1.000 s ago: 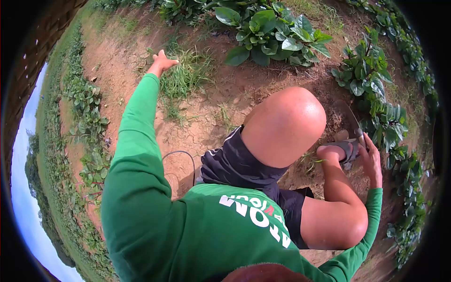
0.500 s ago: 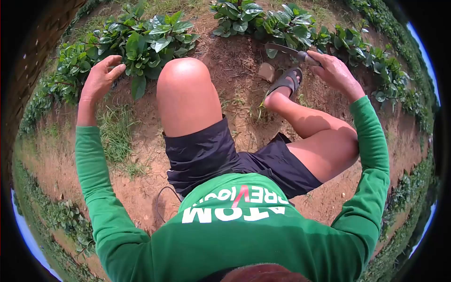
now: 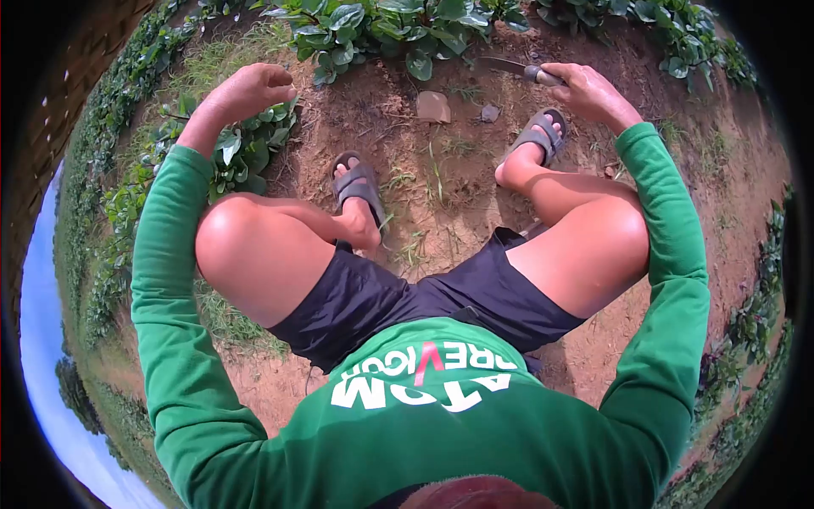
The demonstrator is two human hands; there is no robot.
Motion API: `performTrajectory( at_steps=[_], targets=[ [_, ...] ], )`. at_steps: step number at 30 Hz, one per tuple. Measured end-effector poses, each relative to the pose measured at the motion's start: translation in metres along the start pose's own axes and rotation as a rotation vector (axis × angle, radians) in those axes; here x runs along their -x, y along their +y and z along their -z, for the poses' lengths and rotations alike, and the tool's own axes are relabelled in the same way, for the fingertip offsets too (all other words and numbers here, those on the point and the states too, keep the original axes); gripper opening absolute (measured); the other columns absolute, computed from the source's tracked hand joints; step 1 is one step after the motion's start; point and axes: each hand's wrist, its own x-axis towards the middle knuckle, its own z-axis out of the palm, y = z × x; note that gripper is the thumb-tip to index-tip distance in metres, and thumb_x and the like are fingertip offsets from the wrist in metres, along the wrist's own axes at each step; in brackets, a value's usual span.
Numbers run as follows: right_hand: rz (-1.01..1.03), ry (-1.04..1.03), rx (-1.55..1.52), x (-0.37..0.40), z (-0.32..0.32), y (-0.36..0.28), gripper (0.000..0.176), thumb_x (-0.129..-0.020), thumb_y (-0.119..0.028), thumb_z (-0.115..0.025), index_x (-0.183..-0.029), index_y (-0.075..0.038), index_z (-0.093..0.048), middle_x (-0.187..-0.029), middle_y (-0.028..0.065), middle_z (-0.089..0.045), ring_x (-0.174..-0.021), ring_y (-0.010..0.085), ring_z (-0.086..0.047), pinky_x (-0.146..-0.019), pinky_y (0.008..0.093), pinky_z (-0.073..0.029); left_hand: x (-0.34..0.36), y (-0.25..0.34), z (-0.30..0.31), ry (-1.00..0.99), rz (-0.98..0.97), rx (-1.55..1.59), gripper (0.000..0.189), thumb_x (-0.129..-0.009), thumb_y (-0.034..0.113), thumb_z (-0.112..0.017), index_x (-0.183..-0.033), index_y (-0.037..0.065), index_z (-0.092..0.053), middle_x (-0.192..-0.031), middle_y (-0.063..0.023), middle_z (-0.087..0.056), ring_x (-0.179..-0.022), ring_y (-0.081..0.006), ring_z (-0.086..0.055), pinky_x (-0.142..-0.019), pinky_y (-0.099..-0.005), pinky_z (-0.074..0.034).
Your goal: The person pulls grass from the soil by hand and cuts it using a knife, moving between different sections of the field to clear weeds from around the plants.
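My right hand [image 3: 585,91] is wrapped round the wooden handle of a knife [image 3: 502,65] with a slightly curved dark blade. The blade points left, close to the lower leaves of a leafy green plant [image 3: 420,64] at the front. Over on the left, my left hand [image 3: 246,93] hangs with its fingers loosely bent and holds nothing. It is above another leafy plant [image 3: 254,153], which my forearm and knee partly hide.
A flat piece of brick or stone [image 3: 433,107] and a small grey stone [image 3: 490,113] lie on the reddish soil [image 3: 458,204]. My sandalled feet [image 3: 358,191] are planted apart between tufts of grass. More plant rows run along both sides.
My left knee has swung outward, so my left foot now shows. The view has shifted right along the plant row. My left hand has risen and moved right; my right hand still holds the knife.
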Motion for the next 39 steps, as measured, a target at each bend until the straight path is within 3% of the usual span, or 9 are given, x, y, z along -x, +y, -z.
performTrajectory(
  at_steps=[5,7,16,17,20,24,27,34,39],
  targets=[
    [-0.004,-0.043,-0.41,0.006,-0.031,0.002,0.056,-0.093,-0.023,-0.063,-0.145,-0.004,-0.056,-0.119,0.0223,-0.071,-0.107,0.0322,-0.069,-0.095,0.042,-0.052,-0.093,-0.052,-0.077,-0.329,-0.217,-0.085,0.026,-0.089,0.026,-0.069,-0.097,0.001,-0.067,-0.086,-0.0197,-0.068,-0.08,-0.0318,-0.065,-0.077,-0.0467,-0.05],
    [-0.015,-0.056,-0.473,0.007,-0.045,-0.007,0.058,-0.093,-0.022,-0.062,-0.148,-0.003,-0.053,-0.127,0.0213,-0.068,-0.115,0.0318,-0.067,-0.1,0.0406,-0.05,-0.119,-0.06,-0.109,-0.365,-0.213,-0.085,0.03,-0.092,0.029,-0.069,-0.111,0.007,-0.073,-0.098,-0.0183,-0.074,-0.095,-0.034,-0.071,-0.086,-0.0439,-0.054],
    [-0.068,-0.328,-0.756,-0.089,-0.121,-0.041,0.058,-0.098,-0.018,-0.057,-0.154,-0.009,-0.046,-0.137,0.0232,-0.064,-0.124,0.0354,-0.063,-0.105,0.041,-0.047,-0.238,-0.113,-0.25,0.369,0.254,0.329,0.062,-0.09,0.038,-0.073,-0.139,0.001,-0.059,-0.113,-0.0273,-0.07,-0.109,-0.0439,-0.066,-0.095,-0.0487,-0.052],
    [-0.043,-0.31,-0.79,-0.106,-0.135,-0.046,0.058,-0.098,-0.019,-0.057,-0.154,-0.008,-0.046,-0.138,0.0231,-0.063,-0.124,0.0353,-0.063,-0.105,0.0409,-0.047,-0.242,-0.113,-0.252,0.429,0.218,0.279,0.052,-0.092,0.036,-0.073,-0.132,0.003,-0.066,-0.087,-0.0235,-0.073,-0.088,-0.0387,-0.072,-0.079,-0.0449,-0.055],
    [0.034,-0.246,-0.86,-0.149,-0.196,-0.059,0.057,-0.099,-0.021,-0.055,-0.153,-0.006,-0.047,-0.146,0.0236,-0.058,-0.128,0.0343,-0.061,-0.107,0.0397,-0.046,-0.26,-0.139,-0.283,0.624,0.022,0.192,0.04,-0.094,0.033,-0.071,-0.121,0.004,-0.072,-0.087,-0.022,-0.073,-0.086,-0.039,-0.072,-0.078,-0.0445,-0.054],
    [-0.214,-0.567,-0.989,-0.195,-0.226,-0.101,0.054,-0.099,-0.024,-0.055,-0.151,-0.007,-0.051,-0.141,0.0215,-0.062,-0.109,0.0364,-0.069,-0.097,0.0415,-0.052,-0.257,-0.118,-0.267,0.61,0.144,0.302,0.032,-0.095,0.03,-0.07,-0.111,0.004,-0.076,-0.091,-0.0208,-0.074,-0.088,-0.0376,-0.072,-0.079,-0.0423,-0.054],
    [-0.164,-0.258,-1.028,-0.201,-0.276,-0.124,0.052,-0.1,-0.027,-0.055,-0.151,-0.017,-0.053,-0.106,0.0258,-0.071,-0.085,0.0307,-0.069,-0.08,0.0394,-0.053,-0.253,-0.115,-0.263,0.603,0.195,0.356,0.031,-0.095,0.03,-0.07,-0.109,0.003,-0.076,-0.094,-0.0202,-0.074,-0.091,-0.0357,-0.072,-0.081,-0.0408,-0.054],
    [-0.376,-0.465,-1.167,-0.182,-0.244,-0.105,0.052,-0.101,-0.03,-0.056,-0.151,-0.016,-0.052,-0.129,0.0213,-0.068,-0.112,0.0361,-0.068,-0.096,0.0408,-0.051,-0.235,-0.122,-0.275,0.651,0.43,0.471,0.033,-0.093,0.03,-0.071,-0.107,0.001,-0.076,-0.095,-0.0165,-0.075,-0.088,-0.0283,-0.071,-0.082,-0.0378,-0.053],
    [-0.142,-0.25,-1.075,-0.199,-0.292,-0.124,0.051,-0.102,-0.024,-0.056,-0.15,-0.008,-0.052,-0.139,0.0183,-0.065,-0.122,0.0275,-0.065,-0.103,0.0338,-0.048,-0.195,-0.145,-0.3,0.699,0.573,0.491,0.03,-0.089,0.024,-0.074,-0.105,-0.001,-0.074,-0.092,-0.0138,-0.074,-0.083,-0.0221,-0.07,-0.08,-0.0347,-0.054]
  ],
)
